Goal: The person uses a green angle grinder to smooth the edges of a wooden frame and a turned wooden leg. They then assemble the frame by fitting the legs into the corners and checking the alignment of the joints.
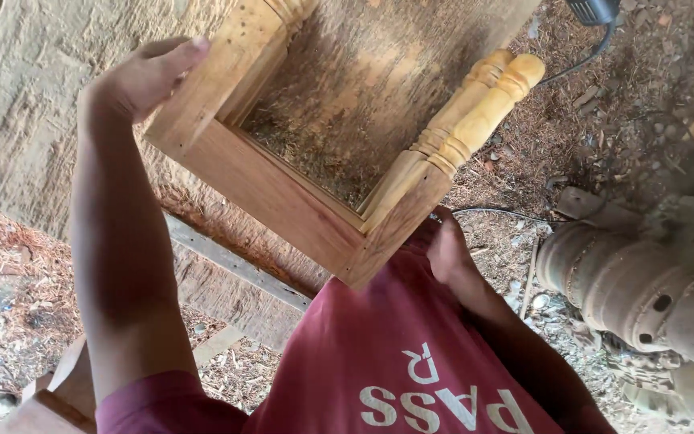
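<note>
While the wooden frame [283, 189] with turned legs [475, 112] is lifted close before the red shirt [387, 362], open room stays at the right above the sawdust floor [604, 120], near a rusty pipe [628, 281]. The left arm reaches up, and the left hand [142, 76] closes around the frame's upper corner. The right hand [447, 249] grips the lower corner.

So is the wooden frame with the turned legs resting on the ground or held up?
Held up. The wooden frame sits tilted between the left hand and right hand, its turned legs pointing away.
</note>
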